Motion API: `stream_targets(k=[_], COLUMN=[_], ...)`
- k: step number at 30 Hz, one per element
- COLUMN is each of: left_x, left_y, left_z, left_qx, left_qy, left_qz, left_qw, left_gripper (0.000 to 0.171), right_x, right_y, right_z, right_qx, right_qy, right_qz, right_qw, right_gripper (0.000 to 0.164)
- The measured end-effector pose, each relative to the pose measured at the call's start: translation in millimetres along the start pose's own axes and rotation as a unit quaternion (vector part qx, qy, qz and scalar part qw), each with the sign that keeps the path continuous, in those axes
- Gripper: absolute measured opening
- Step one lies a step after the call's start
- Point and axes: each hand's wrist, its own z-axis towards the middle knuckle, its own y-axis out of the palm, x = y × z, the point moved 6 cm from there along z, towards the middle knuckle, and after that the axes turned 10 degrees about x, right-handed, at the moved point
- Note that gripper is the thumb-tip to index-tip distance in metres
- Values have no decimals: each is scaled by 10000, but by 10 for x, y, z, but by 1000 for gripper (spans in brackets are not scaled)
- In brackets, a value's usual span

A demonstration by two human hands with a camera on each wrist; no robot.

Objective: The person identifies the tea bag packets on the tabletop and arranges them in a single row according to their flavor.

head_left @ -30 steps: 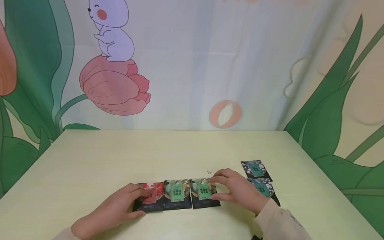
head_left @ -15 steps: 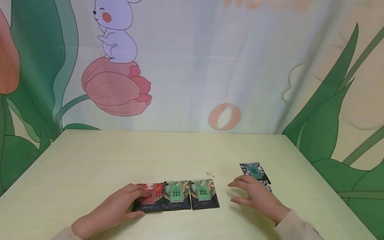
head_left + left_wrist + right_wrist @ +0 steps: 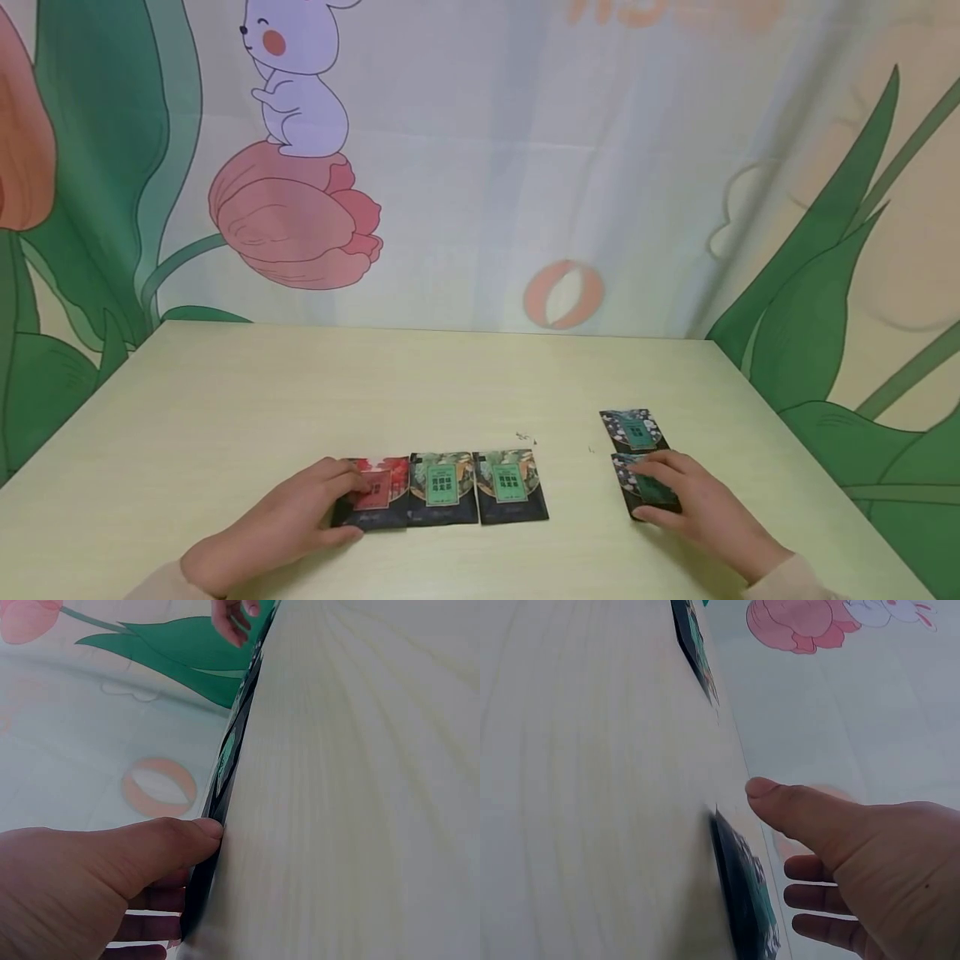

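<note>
Fingers of my left hand (image 3: 296, 507) lie relaxed over the left side of the red-labelled packet (image 3: 382, 497), thumb at its near edge. That packet lies flat, leftmost of a row of three; to its right lie the middle green-labelled packet (image 3: 444, 492) and the right green-labelled packet (image 3: 512, 490), nearly edge to edge. Right hand (image 3: 705, 504): fingers spread above the near flowered packet (image 3: 651, 492), gripping nothing; whether fingertips touch it, I cannot tell. Just beyond lies the far flowered packet (image 3: 636, 428), the pair well apart from the row, to the right. Small dark marks (image 3: 525, 437) show on the pale table (image 3: 337, 392), far of the row. Behind the table's far edge: a printed curtain (image 3: 450, 167) with rabbit and tulip.
</note>
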Motion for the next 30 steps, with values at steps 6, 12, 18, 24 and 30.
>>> stream_targets(k=[6, 12, 18, 24, 30], left_x=[3, -13, -18, -9, -12], left_y=[-3, 11, 21, 5, 23], left_z=[3, 9, 11, 17, 17], left_qx=[55, -27, -107, -53, -131], left_qy=[62, -63, -139, -79, -183], left_qz=[4, -65, -89, -46, -76], left_qw=[10000, 10000, 9998, 9999, 9997], left_gripper=[46, 47, 48, 47, 48], right_x=[134, 186, 195, 155, 87], right_y=[3, 36, 103, 110, 130], right_z=[-55, -85, -126, -122, -112], right_qx=[-284, -437, -649, -535, -544], right_qy=[178, 297, 571, 492, 413], right_qz=[-183, -174, -141, -157, -99], right_qw=[9993, 9985, 9962, 9972, 9976], right_gripper=[60, 60, 58, 55, 52])
